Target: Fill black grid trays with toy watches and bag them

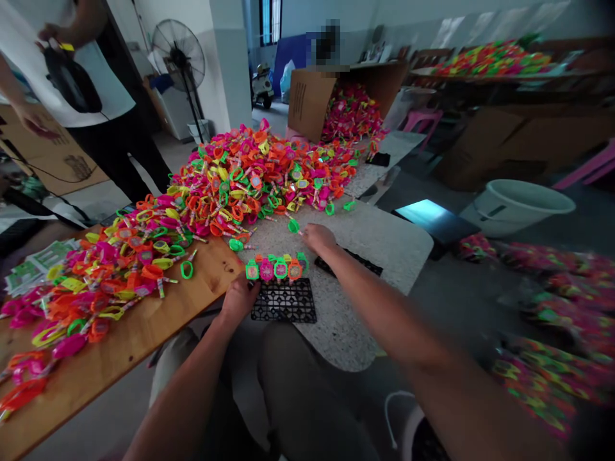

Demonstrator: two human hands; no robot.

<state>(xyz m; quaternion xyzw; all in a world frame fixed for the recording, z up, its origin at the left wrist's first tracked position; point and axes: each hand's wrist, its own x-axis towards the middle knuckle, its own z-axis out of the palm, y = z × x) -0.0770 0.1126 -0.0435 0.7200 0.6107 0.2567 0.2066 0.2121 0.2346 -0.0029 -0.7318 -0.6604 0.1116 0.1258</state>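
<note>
My left hand (pixel 239 299) grips a black tray (pixel 284 319), my right hand (pixel 319 238) a green watch (pixel 293 226), and print (pixel 302 101) on the far box (pixel 314 118) is illegible.

The top edge cuts off a person (pixel 103 83) at left; colourful bundles (pixel 542 378) at right blur; the left hand (pixel 239 299) hides part of the black tray (pixel 288 307).

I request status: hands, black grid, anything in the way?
Left hand at black grid; watches along far edge. Right hand at green watch, forearm partly hiding second grid.
</note>
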